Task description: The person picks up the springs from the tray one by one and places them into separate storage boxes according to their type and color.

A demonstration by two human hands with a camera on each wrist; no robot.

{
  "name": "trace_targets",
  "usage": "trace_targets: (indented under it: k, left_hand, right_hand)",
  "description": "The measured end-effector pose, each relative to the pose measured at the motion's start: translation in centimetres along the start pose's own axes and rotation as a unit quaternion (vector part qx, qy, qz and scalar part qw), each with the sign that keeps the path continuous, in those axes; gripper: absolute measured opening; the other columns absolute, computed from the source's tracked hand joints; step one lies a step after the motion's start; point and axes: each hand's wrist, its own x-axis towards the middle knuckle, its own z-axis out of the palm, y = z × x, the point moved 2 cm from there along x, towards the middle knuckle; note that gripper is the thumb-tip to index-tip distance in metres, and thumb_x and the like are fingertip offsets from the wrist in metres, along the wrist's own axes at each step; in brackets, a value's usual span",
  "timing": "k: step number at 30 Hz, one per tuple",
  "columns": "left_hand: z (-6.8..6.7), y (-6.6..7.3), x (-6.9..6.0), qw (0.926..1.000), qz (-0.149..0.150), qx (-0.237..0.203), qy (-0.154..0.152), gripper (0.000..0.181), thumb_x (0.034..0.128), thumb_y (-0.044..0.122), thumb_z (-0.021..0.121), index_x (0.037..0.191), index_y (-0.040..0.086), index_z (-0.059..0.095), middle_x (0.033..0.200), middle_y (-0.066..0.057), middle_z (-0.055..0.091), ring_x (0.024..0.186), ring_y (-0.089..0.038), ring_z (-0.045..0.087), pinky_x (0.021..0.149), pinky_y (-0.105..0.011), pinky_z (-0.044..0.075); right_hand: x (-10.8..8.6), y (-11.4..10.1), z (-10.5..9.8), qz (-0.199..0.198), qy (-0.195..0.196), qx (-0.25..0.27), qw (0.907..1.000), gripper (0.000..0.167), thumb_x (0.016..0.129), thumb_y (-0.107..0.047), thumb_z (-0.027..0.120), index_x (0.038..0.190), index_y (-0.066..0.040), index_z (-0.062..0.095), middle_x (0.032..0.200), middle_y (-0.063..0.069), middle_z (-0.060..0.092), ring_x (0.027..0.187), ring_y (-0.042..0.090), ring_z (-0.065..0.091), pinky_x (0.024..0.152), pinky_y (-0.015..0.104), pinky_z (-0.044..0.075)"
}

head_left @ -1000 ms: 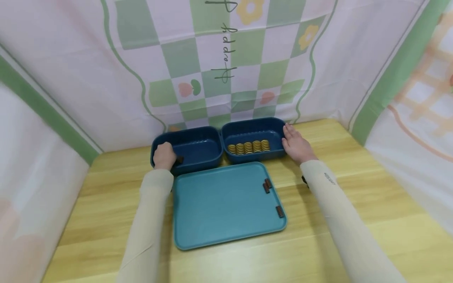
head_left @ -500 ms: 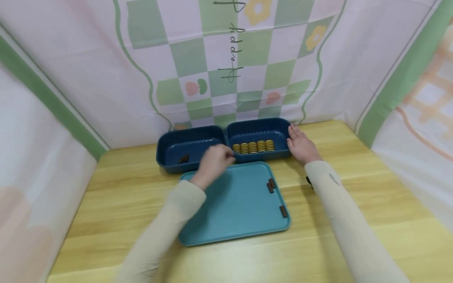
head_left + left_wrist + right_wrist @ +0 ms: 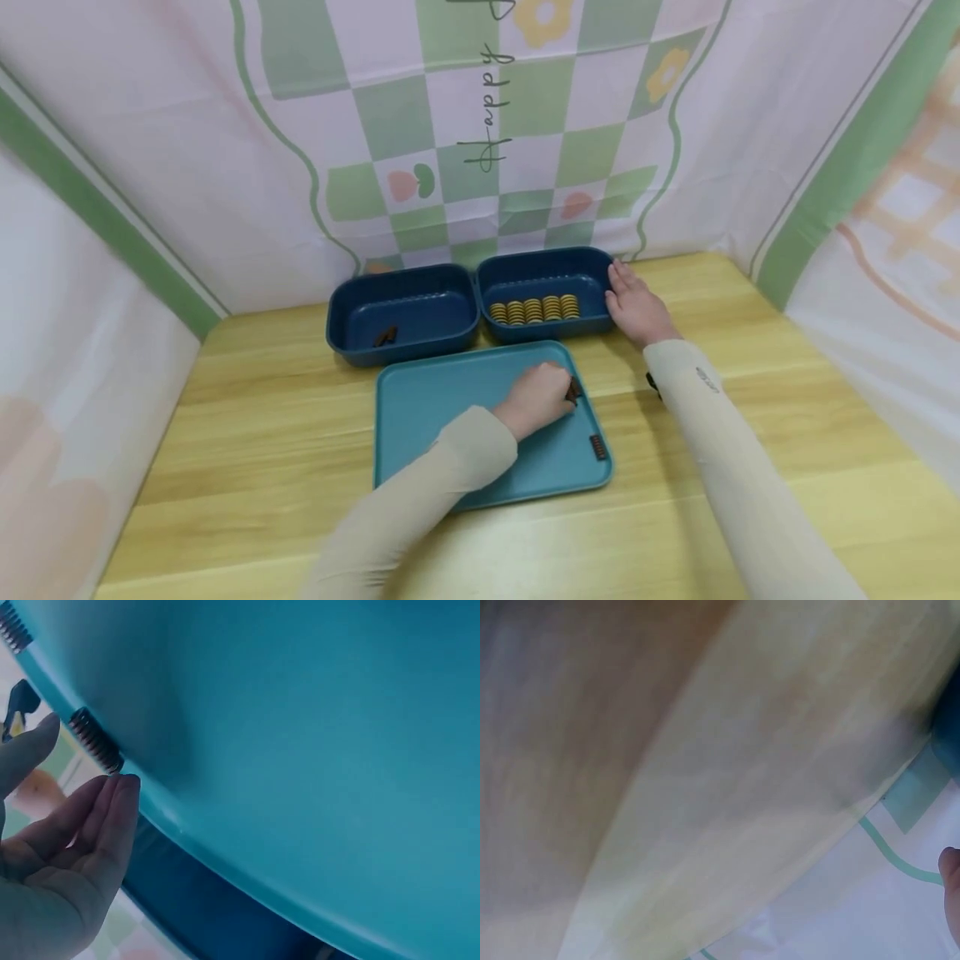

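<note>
My left hand [image 3: 536,398] is over the right side of the teal tray [image 3: 442,408]. In the left wrist view its fingertips [image 3: 127,784] are at the end of a small dark brown ridged piece [image 3: 96,740] lying along the rim, and the thumb stands apart from them. In the head view the hand partly covers the brown pieces [image 3: 573,390] there. Another brown ridged piece [image 3: 597,447] lies nearer the tray's front right corner. My right hand [image 3: 637,307] rests with straight fingers against the right end of the right dark blue box [image 3: 555,265]; the right wrist view shows just a fingertip.
A second dark blue box [image 3: 405,283] adjoins on the left, with a few brown pieces [image 3: 386,336] inside. Yellow-and-black striped pieces [image 3: 533,310] stand in a row in the right box. The boxes sit behind the tray on a wooden table [image 3: 262,400], before a patterned cloth [image 3: 390,108].
My left hand has left the left box, carried over the tray in a pinched pose, and come down at its right rim by the brown pieces. The right hand has stayed on the box.
</note>
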Motion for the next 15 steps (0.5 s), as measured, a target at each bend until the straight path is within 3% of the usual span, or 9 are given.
trace_targets:
  k: [5,9,15]
  left_hand:
    - [0.68,0.37,0.74,0.9996,-0.010,0.027,-0.002,0.009,0.0867,0.026,0.070,0.088,0.018,0.073,0.083,0.006,0.065,0.078,-0.007,0.059,0.068,-0.020,0.048]
    - [1.01,0.45,0.97,0.9990,-0.019,0.039,0.001,0.008,0.0880,0.022,0.068,0.083,0.018,0.072,0.081,0.004,0.063,0.077,-0.008,0.057,0.068,-0.023,0.049]
    - [0.97,0.54,0.98,0.9991,-0.026,0.034,-0.005,0.012,0.0872,0.012,0.065,0.090,0.019,0.074,0.089,0.003,0.063,0.082,-0.010,0.059,0.070,-0.024,0.050]
  right_hand:
    - [-0.07,-0.46,-0.32,-0.001,-0.005,-0.002,1.0000,0.055,0.101,-0.020,0.034,0.147,0.007,0.018,0.155,0.020,0.010,0.142,0.036,0.009,0.112,0.050,0.014]
    - [0.01,-0.50,-0.37,0.000,-0.005,-0.004,1.0000,0.055,0.102,-0.020,0.033,0.147,0.007,0.017,0.155,0.021,0.010,0.142,0.036,0.009,0.112,0.050,0.014]
    - [-0.03,-0.17,-0.28,-0.001,-0.005,-0.005,1.0000,0.056,0.101,-0.020,0.034,0.147,0.008,0.018,0.155,0.021,0.011,0.142,0.036,0.010,0.113,0.049,0.013]
